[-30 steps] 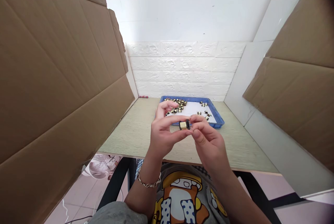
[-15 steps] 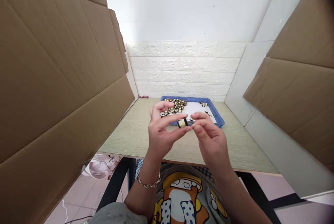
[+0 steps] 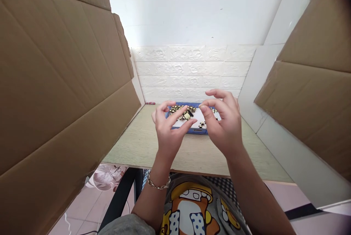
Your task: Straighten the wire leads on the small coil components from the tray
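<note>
In the head view my left hand [image 3: 174,127] holds a small transformer [image 3: 188,115] between thumb and forefinger. Its middle is wrapped in pale yellow, and a black end piece faces up and right. My right hand [image 3: 223,120] is raised to the right, apart from it, with thumb and forefinger pressed together. Whatever may be in that pinch is too small to make out. Behind both hands lies a blue tray [image 3: 189,131] with a white liner. A heap of similar yellow-and-black transformers [image 3: 175,109] fills its left side, and several more [image 3: 202,124] lie at the right.
The tray stands on a light wooden table [image 3: 142,143] against a white brick-patterned wall [image 3: 186,68]. Cardboard panels rise at the left [image 3: 68,81] and right [image 3: 309,81]. A red marker [image 3: 150,103] lies at the table's back left.
My right hand has pulled away from the transformer, moving up and to the right. The transformer has tilted in my left hand, which has risen slightly.
</note>
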A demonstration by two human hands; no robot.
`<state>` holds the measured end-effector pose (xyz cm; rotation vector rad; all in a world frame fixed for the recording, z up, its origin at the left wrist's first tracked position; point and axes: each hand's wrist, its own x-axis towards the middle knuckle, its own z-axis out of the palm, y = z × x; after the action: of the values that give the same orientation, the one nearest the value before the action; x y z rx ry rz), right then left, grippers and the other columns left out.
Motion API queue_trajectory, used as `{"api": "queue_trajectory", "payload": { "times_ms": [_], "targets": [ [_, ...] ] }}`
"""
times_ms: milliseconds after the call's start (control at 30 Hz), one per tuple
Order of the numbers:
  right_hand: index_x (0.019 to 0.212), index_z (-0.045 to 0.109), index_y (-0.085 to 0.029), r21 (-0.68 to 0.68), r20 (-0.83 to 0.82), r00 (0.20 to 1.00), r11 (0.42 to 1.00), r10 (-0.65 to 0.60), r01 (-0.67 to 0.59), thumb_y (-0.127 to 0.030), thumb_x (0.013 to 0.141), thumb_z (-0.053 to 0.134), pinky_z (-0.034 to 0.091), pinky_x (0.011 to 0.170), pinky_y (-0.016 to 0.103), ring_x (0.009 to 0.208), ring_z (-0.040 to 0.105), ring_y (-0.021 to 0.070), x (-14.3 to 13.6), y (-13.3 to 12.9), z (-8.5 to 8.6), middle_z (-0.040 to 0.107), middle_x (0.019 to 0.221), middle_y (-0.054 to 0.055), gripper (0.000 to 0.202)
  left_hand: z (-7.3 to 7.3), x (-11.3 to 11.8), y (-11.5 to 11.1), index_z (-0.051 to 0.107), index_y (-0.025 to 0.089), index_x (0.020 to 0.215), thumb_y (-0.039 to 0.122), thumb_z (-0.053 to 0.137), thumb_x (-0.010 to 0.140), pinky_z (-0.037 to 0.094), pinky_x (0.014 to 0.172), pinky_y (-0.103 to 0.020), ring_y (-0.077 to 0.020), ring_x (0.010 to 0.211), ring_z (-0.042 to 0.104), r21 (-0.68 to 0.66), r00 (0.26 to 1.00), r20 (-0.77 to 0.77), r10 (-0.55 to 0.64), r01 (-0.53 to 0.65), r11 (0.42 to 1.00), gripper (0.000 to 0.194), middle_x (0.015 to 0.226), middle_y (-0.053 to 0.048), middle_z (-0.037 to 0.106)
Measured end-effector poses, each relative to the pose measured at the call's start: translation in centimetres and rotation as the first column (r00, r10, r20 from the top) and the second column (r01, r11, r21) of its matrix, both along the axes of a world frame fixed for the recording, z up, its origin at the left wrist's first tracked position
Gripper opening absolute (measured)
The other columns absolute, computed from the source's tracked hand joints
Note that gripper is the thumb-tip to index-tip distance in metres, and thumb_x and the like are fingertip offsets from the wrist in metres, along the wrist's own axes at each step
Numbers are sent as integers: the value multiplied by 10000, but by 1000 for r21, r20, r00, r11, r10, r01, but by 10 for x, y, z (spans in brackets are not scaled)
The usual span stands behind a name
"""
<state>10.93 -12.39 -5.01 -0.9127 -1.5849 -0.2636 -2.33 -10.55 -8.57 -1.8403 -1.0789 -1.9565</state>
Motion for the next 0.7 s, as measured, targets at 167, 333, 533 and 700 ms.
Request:
{"api": "queue_trajectory", "payload": {
  "times_ms": [167,333,533,700],
  "targets": [
    [755,584,-228,-58,27,998,997,61,-59,-228,822,512,355,932,450,1071,500,221,5,13,5,570,1093,36,98,-14,1,12,675,217,983,391,712,646,374,913,-357,-213,1081,468,-464,891,293,-348,450,763,382,1147,-77,521],
    [769,580,-230,-139,12,986,977,167,-163,-245,822,516,344,965,456,1113,479,220,8,18,8,551,1133,32,84,-16,9,11,692,166,891,535,480,795,432,679,-251,-156,867,543,-232,223,872,-435,972,33,436,1022,-95,623],
    [754,571,-236,-228,-20,961,935,274,-271,-242,820,515,321,1000,468,1145,454,218,7,18,4,525,1176,23,86,-7,18,-2,669,138,887,680,259,798,455,683,-288,-165,806,579,228,-287,945,-159,923,-309,686,912,-85,654],
    [762,573,-238,-242,-7,950,921,311,-304,-251,824,509,314,1009,473,1150,449,216,7,18,0,514,1186,22,90,-5,21,-6,678,162,736,679,308,781,449,682,-285,-163,815,584,272,-305,949,-77,919,-284,636,863,-61,653]
  ]
}}
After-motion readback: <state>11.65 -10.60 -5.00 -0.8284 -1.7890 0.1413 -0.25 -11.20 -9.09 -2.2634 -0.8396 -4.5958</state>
